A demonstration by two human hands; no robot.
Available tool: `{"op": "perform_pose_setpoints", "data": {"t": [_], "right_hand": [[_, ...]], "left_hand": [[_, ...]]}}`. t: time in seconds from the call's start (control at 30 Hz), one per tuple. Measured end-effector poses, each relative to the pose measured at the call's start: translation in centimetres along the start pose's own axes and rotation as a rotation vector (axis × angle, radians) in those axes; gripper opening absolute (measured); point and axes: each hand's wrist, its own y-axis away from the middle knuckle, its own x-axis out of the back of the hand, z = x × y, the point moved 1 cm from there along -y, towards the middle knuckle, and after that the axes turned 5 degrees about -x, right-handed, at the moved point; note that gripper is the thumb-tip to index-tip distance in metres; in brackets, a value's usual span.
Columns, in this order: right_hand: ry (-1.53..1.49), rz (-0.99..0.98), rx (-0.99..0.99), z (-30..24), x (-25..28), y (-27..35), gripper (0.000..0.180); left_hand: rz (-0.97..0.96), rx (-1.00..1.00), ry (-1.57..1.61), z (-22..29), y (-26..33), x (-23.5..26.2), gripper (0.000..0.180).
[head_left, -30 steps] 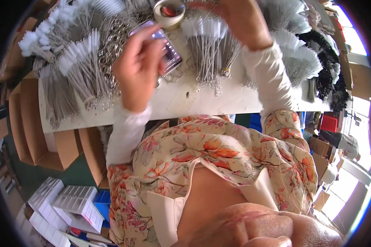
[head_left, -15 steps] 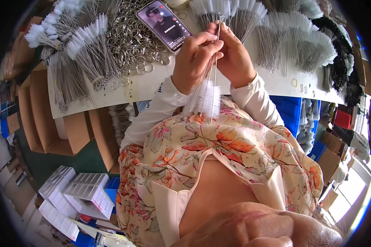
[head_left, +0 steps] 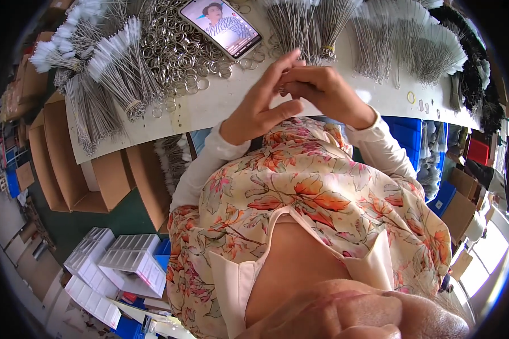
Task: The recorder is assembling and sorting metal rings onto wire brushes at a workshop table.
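Note:
My two hands meet over the near edge of the white table. My left hand point(head_left: 264, 106) has its index finger stretched forward and its thumb held out to the side, with nothing seen in it. Against its fingers lies my right hand point(head_left: 332, 93), the fingers bent inward; whatever they hold, if anything, is hidden. Just beyond the hands are bundles of thin wire-handled brushes point(head_left: 291, 28) with white bristles, and another brush bundle point(head_left: 327, 34) with its wire ends gathered close to my right hand.
A heap of metal rings point(head_left: 181, 53) lies left of the hands, beside a lit phone point(head_left: 223, 28). More white brushes point(head_left: 116, 65) cover the table's left side, others point(head_left: 430, 51) its right, near black brushes point(head_left: 470, 73). Cardboard boxes point(head_left: 76, 169) and a blue bin point(head_left: 400, 141) stand below the table edge.
The white-bristled brushes that both hands held are gone from them. Both hands have come lower and closer to my body, and my right hand has turned over with its fingers bent.

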Motion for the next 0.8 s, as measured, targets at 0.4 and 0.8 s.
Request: {"op": "perform_pose_setpoints", "data": {"t": [0.4,0.8], "right_hand": [[-0.183,-0.237,-0.338,3.4,1.1,4.5,0.012],[0.271,0.139,-0.269,5.7,-1.4,5.4,0.009]], "left_hand": [[-0.147,-0.098,-0.565,-0.7,2.0,0.5,0.015],[0.111,0.048,-1.185,-5.6,-0.8,2.6,0.012]]}}
